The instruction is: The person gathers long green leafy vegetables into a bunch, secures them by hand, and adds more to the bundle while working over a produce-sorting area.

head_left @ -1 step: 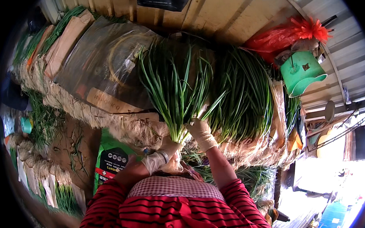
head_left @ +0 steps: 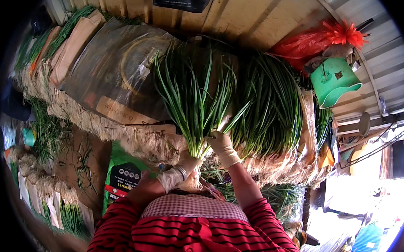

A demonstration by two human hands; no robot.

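Observation:
My left hand (head_left: 188, 163), in a pale glove, is wrapped round the lower stems of a bunch of leek-like greens (head_left: 194, 99). Its long flat leaves fan out away from me, and pale roots (head_left: 193, 182) hang out below the hand. Just to the right, my gloved right hand (head_left: 222, 147) has its fingers closed on a stalk (head_left: 231, 121) that slants up and right, apart from the main bunch. The fingertips of both hands are partly hidden.
A long heap of similar greens (head_left: 271, 105) lies beyond, its roots toward me. A dark plastic sheet (head_left: 104, 62) covers its left part. A green cut container (head_left: 335, 79) and red plastic bag (head_left: 293, 45) hang at right. A green bag (head_left: 118, 174) stands left of me.

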